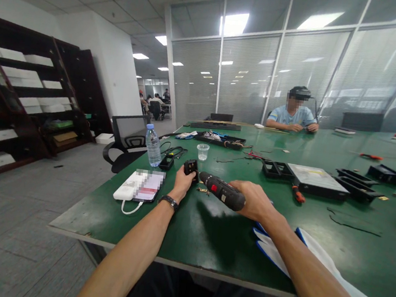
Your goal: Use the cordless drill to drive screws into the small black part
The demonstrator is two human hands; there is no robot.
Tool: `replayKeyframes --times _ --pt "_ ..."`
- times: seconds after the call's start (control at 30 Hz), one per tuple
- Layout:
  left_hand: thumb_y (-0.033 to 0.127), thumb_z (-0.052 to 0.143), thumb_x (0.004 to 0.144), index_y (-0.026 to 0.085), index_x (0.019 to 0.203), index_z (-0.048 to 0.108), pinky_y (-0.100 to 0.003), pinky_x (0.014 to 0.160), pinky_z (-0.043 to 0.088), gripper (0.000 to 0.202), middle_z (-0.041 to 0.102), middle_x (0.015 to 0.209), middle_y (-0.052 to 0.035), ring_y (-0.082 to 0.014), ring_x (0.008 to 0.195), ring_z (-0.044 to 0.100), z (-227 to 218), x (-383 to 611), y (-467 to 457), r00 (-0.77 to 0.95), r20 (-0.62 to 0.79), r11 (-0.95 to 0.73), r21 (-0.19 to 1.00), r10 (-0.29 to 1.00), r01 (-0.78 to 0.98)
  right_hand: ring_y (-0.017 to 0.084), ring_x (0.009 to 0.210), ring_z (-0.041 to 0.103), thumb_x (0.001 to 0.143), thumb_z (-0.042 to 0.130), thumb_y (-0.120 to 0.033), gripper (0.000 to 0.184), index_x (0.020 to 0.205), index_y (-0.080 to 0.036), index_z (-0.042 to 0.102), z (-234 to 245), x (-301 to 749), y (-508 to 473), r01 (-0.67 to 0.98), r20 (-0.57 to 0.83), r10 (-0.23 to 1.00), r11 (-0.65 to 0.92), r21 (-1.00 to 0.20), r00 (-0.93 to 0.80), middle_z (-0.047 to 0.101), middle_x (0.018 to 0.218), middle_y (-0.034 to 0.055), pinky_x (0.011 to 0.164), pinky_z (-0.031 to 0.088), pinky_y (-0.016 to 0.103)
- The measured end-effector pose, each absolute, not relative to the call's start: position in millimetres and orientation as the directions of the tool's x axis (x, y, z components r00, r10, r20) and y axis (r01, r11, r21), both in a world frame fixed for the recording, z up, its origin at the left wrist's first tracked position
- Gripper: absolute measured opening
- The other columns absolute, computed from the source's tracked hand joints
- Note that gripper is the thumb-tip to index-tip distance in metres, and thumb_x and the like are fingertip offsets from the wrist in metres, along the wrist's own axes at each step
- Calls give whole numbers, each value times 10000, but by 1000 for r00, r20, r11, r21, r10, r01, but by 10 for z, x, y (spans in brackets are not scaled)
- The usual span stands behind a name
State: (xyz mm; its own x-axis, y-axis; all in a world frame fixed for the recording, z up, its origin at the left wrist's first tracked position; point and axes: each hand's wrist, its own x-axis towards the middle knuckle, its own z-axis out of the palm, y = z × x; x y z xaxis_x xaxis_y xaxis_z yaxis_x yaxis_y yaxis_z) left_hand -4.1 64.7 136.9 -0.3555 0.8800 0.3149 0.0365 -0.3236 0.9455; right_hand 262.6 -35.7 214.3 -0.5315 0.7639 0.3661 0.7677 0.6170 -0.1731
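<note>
My left hand (181, 185) is closed around a small black boxy part (190, 167) with brass-coloured bits on its face. In my right hand (250, 197) is a black cordless screwdriver (224, 191) with a red button, its front end pointing left at the black part. Whether the tip touches the part, I cannot tell. Just below the tool's nose, a few small brass-coloured pieces (202, 190) lie on the green table (190, 235). A clear plastic cup (202, 152) stands behind the black part.
Left of my hands are a water bottle (153, 145), a phone (149, 186) and a white power bank (129, 185). White gloves (335, 269) lie under my right forearm. Black trays (357, 185) and a flat metal-topped box (316, 180) sit right. Another person (293, 113) sits across the table.
</note>
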Motion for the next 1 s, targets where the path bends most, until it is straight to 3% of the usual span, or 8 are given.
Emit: replayKeyframes --times 0.57,1.0 --pt "102 675 729 116 1085 628 -309 734 564 359 690 1038 -122 -164 789 659 1466 13 527 -353 297 -308 951 887 27 177 747 626 761 624 -323 119 855 -256 653 2136 2618 -343 784 331 789 592 -186 -517 707 822 19 590 294 251" --pt "157 720 705 135 1025 641 -361 781 564 330 691 958 -95 -169 780 664 1390 -38 645 -359 283 -294 956 890 26 185 740 623 758 641 -417 187 852 -256 645 2155 2617 -366 781 341 782 599 -178 -522 704 810 29 591 285 265"
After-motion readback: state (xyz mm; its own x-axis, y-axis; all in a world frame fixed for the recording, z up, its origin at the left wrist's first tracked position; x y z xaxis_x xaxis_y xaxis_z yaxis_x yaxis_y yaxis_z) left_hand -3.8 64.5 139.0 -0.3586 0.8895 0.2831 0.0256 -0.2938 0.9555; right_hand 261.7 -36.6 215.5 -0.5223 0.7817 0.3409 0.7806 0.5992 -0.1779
